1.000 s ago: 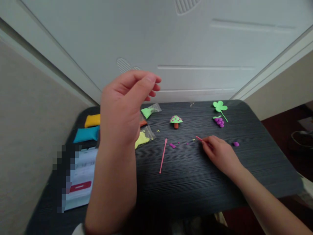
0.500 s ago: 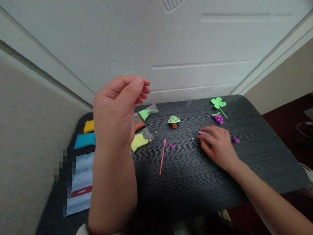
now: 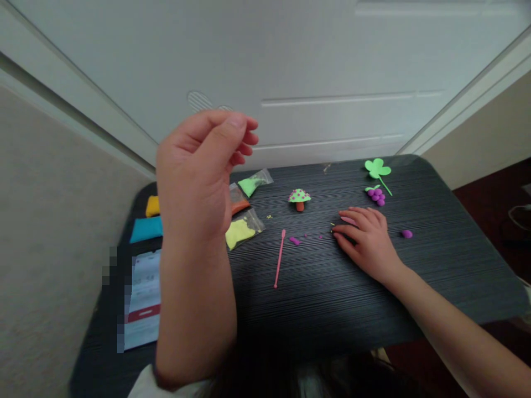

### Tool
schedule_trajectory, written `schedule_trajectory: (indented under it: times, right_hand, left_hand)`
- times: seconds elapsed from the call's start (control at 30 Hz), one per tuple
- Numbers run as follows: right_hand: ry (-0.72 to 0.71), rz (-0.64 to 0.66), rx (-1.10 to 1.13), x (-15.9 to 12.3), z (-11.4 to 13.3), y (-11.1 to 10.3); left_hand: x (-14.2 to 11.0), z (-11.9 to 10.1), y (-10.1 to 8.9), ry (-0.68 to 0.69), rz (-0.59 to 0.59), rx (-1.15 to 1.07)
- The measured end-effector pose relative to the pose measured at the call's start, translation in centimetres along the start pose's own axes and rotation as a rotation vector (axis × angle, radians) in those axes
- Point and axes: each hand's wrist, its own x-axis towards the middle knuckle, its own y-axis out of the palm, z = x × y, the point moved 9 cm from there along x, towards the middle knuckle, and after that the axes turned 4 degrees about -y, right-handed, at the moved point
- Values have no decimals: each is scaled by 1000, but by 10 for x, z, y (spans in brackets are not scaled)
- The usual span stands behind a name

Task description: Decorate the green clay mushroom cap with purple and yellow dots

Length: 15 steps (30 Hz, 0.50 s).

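My left hand [image 3: 207, 166] is raised in front of the door, thumb and index finger pinched together; whatever is between them is hidden. On the table, my right hand [image 3: 365, 237] has thumb and index fingertips nearly meeting beside a tiny yellow crumb [image 3: 332, 224]. Under its other fingers a pink tool [image 3: 349, 221] is partly visible. A mushroom figure [image 3: 299, 198] with a green, purple-dotted cap and brown stem stands at the middle back. Purple clay scraps [image 3: 295, 241] and a thin pink modelling stick [image 3: 279, 258] lie between my hands. Right of my right hand sits a purple clay lump [image 3: 407, 234].
A green clay clover [image 3: 377, 168] and a purple grape bunch [image 3: 376, 196] lie at the back right. Green [image 3: 251, 185], orange [image 3: 239, 207] and yellow [image 3: 240, 232] clay bags, a blue pack [image 3: 146, 228] and a phone [image 3: 143, 298] are on the left, partly behind my arm.
The view has shifted slightly. My right fingertips have moved left to the yellow crumb, and the pink tool now shows lying beneath the fingers. My left hand stays raised in its pinch.
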Motion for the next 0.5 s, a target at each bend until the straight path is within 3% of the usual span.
schedule_trajectory:
  times: [0.3, 0.5]
  right_hand:
    - [19, 35, 85, 10, 1, 4]
    - [68, -1, 286, 10, -2, -1]
  left_hand:
    - [-1, -3, -1, 4, 16, 26]
    - [-1, 0, -2, -24, 11, 39]
